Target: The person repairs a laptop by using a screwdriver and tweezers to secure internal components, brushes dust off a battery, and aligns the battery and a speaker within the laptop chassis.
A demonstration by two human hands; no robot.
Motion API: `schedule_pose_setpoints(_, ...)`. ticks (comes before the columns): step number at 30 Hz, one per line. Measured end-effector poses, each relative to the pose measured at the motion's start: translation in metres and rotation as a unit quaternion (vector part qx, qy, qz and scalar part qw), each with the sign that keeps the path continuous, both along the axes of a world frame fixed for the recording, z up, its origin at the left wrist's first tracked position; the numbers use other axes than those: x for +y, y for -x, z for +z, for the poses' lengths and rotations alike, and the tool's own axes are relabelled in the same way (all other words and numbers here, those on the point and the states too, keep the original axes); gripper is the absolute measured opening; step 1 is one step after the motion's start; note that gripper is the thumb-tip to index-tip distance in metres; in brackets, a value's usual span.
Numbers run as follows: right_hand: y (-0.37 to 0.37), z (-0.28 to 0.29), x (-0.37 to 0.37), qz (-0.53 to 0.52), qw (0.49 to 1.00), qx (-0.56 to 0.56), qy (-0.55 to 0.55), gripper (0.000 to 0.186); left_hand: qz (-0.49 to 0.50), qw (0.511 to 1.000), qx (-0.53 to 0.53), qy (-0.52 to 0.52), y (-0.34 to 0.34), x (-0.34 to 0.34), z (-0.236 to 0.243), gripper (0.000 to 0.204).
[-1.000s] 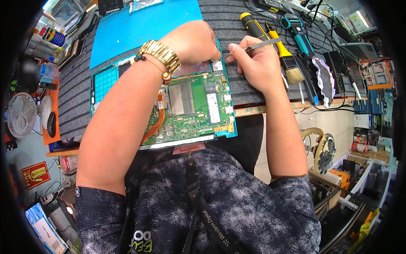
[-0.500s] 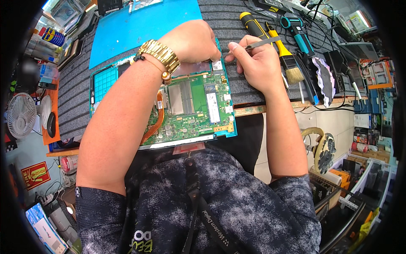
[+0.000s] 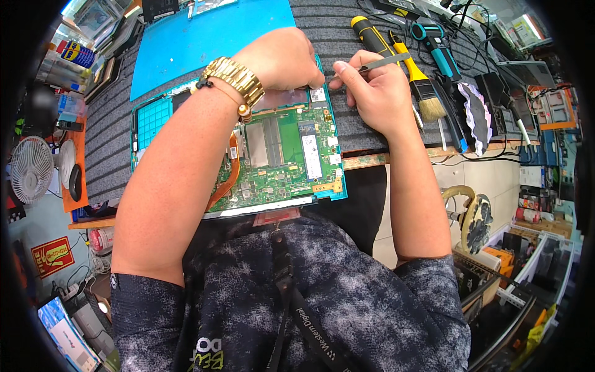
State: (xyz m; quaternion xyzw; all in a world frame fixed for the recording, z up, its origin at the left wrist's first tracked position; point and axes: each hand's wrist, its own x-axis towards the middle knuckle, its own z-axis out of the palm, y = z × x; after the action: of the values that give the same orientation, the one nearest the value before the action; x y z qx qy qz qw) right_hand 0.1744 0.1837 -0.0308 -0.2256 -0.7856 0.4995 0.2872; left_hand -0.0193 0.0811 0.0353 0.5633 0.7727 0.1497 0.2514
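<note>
Two hands [image 3: 377,93] | opened laptop base [image 3: 288,133]: far side under left, beside right

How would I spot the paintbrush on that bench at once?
Find the grey ridged mat, then look just beyond the right of the person's right hand. The paintbrush lies there, bristles toward the bench's near edge. Unlike its neighbouring tools, it has a yellow handle ending in pale bristles.
</note>
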Motion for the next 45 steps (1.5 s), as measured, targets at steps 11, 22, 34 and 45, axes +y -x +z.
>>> schedule_pose_setpoints(11,-0.0013,-0.0023,0.0036,0.013,0.998,0.03,0.052,0.028,0.002,1.0,0.0,0.009,-0.0007,0.0027,0.0011,0.027)
schedule_pose_setpoints(22,-0.0026,-0.0029,0.0046,0.025,0.999,0.025,0.037,0.027,0.004,1.0,-0.011,0.013,-0.0014,0.0017,0.0023,0.025)
schedule_pose_setpoints(34,-0.0031,-0.0015,0.0045,0.033,0.998,0.024,0.046,0.028,0.003,1.0,-0.014,0.018,0.0031,0.0032,-0.0008,0.022)
schedule_pose_setpoints(45,-0.0033,-0.0039,0.0059,0.038,0.997,0.034,0.056,0.028,0.001,1.0,-0.008,0.012,0.003,0.0021,-0.0014,0.022)
